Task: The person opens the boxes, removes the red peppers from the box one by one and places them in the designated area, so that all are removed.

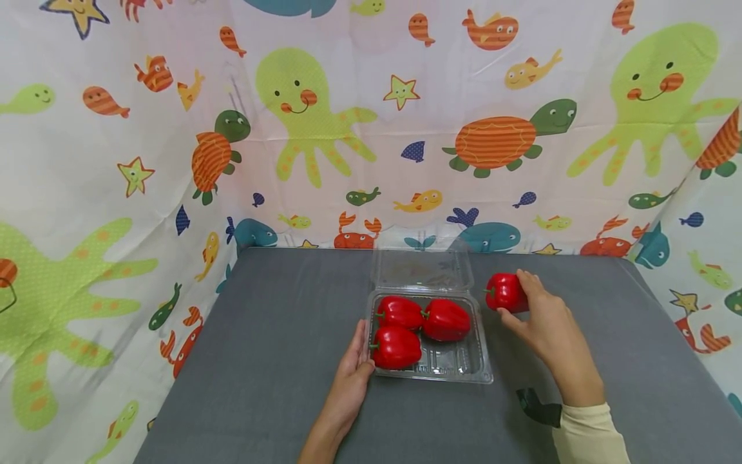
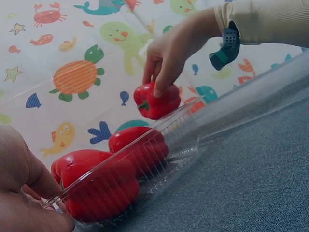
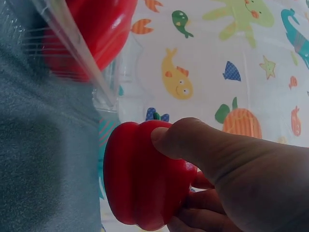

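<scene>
My right hand (image 1: 551, 328) grips a red bell pepper (image 1: 505, 292) just right of a clear plastic clamshell container (image 1: 485, 370). In the right wrist view the thumb lies across this pepper (image 3: 145, 179), with fingers around its far side. The left hand (image 1: 350, 370) holds the container by its left wall, and the left wrist view shows thumb and fingers pinching the rim. Inside sit three more red bell peppers: one at back left (image 1: 400, 312), one at front left (image 1: 396, 348), one at back right (image 1: 446, 320). The front right part of the tray shows its bare ribbed bottom.
The container's clear lid (image 1: 422, 269) stands open toward the back. A grey cloth (image 1: 278, 361) covers the table. Behind and at both sides hangs a white curtain (image 1: 359, 174) printed with sea animals. A dark band (image 1: 538, 407) is on the right wrist.
</scene>
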A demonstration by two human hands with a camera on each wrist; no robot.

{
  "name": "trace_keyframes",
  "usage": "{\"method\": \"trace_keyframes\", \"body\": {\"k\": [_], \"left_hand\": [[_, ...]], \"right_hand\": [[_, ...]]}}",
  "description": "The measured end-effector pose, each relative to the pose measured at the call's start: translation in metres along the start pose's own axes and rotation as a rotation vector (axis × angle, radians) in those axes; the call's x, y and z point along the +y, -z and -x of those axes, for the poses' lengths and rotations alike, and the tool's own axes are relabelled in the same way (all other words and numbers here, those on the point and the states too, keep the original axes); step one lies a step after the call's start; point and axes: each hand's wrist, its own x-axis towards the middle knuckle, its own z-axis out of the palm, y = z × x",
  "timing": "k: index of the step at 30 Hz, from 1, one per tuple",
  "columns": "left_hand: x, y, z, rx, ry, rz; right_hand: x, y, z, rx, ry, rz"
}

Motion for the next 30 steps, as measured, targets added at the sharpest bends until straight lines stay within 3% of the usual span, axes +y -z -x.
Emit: {"method": "trace_keyframes", "body": {"k": [17, 30], "left_hand": [[0.003, -0.001, -0.003, -0.001, 0.009, 0.003], [0.001, -0.001, 0.000, -0.002, -0.003, 0.003]], "right_hand": [[0.023, -0.013, -0.017, -0.038, 0.013, -0.005], [0.031, -0.019, -0.026, -0.130, -0.038, -0.018]]}}
